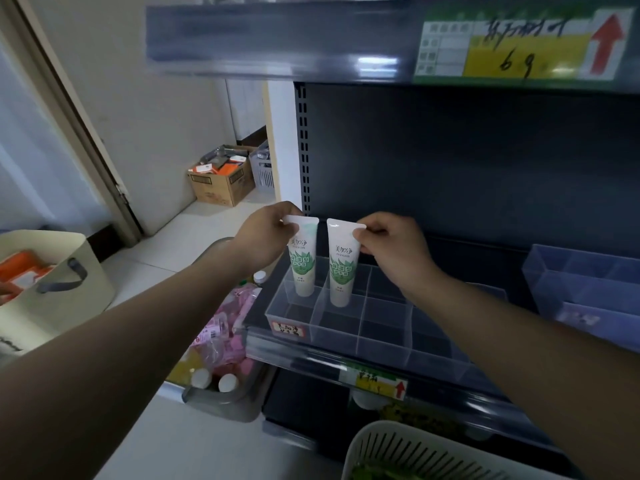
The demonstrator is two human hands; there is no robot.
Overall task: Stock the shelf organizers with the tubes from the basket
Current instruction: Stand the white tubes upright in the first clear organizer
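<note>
Tubes (341, 271) stand crimp-up in adjoining organizer (381, 349) compartments at frame centre; left hand (266, 233) pinches left tube (303, 261), right hand (391, 247) pinches right tube (341, 271), probably steadying both upright.

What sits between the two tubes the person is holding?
Head view: a clear organizer divider stands between the left tube and right tube low down; higher up, the gap is bare.

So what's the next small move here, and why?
Probably let go of both. The left hand and right hand each pinch a tube's top end, and the left tube and right tube already stand in neighbouring compartments of the clear organizer.
</note>
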